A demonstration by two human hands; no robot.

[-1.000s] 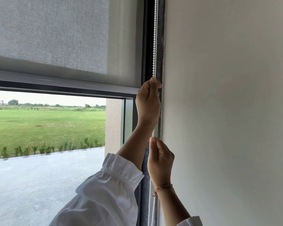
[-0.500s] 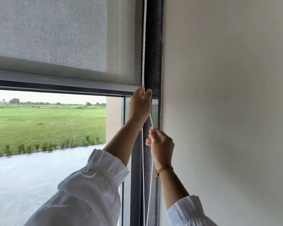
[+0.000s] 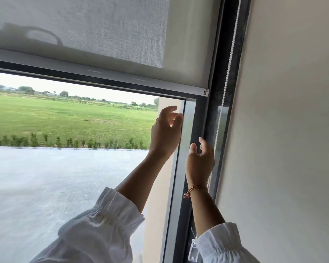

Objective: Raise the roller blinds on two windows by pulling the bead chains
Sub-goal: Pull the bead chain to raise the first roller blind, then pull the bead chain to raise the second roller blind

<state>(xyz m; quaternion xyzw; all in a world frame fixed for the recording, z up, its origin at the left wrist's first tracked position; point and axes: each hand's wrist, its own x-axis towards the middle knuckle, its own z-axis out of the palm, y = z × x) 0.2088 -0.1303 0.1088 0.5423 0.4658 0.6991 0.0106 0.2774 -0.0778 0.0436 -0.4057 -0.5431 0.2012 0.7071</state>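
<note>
Right hand (image 3: pixel 199 160) raised beside the dark window frame (image 3: pixel 213 118), fingers loosely spread and curled, holding nothing; red-and-gold thread bracelet (image 3: pixel 193 190) on the wrist, white gathered sleeve (image 3: pixel 222 243) below. Just right of that hand, bead chain (image 3: pixel 227 76) hanging slack along the frame, close against the pale wall (image 3: pixel 292 130); passing behind or just past the hand's edge, contact not clear. Lower down near the right cuff, small clear plastic fitting (image 3: pixel 193 249) on the frame, detail too blurred to read.

Left hand (image 3: pixel 165 130) higher and further left, in front of the glass, likewise released: thumb and fingers parted, nothing between them. White ruffled cuff (image 3: pixel 110 211) on that forearm.

Above both hands, grey roller blind (image 3: pixel 95 31) partly raised, its bottom rail (image 3: pixel 106 74) slanting across the upper part of the window, end cap (image 3: pixel 205 92) near the frame. Lower portion of the pane uncovered.

Beyond the glass: paved terrace (image 3: pixel 55 177), then a row of small shrubs (image 3: pixel 65 141), then a wide green lawn (image 3: pixel 65 114) with distant trees under a pale sky.
</note>
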